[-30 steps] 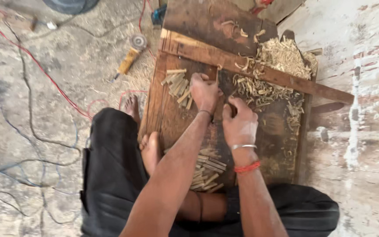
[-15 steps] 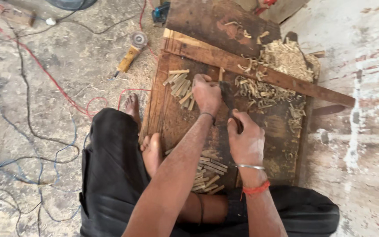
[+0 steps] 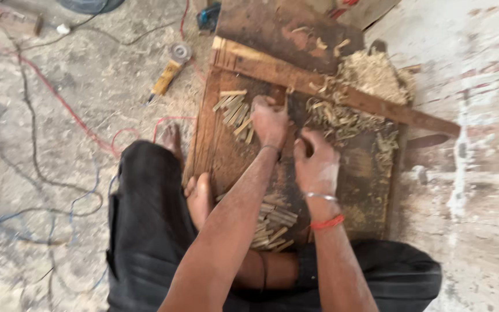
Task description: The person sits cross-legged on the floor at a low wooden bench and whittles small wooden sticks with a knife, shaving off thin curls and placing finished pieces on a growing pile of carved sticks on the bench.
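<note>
Your left hand (image 3: 270, 120) is curled shut over a small wooden piece (image 3: 278, 95) at the far end of the wooden board (image 3: 209, 144). Only a dark tip shows beyond your knuckles, so you cannot tell its full length, but what shows runs away from you, toward the slanted batten (image 3: 319, 84). Your right hand (image 3: 317, 164) sits just beside it, nearer to you, fingers bent into a loose fist; motion blur hides whether it pinches anything.

Left of your left hand lies a fan of short pale sticks (image 3: 235, 110), their long axes tilted up to the left. A second pile of cut sticks (image 3: 272, 222) lies between your forearms, close to your lap. To the right of both hands, wood shavings (image 3: 347, 112) heap against the batten and spill down the board. Your bare foot (image 3: 198, 196) rests on the board's near left edge. Off the board, on the concrete floor (image 3: 41, 190), an angle grinder (image 3: 170, 69) lies among red and blue cables (image 3: 64, 104).
</note>
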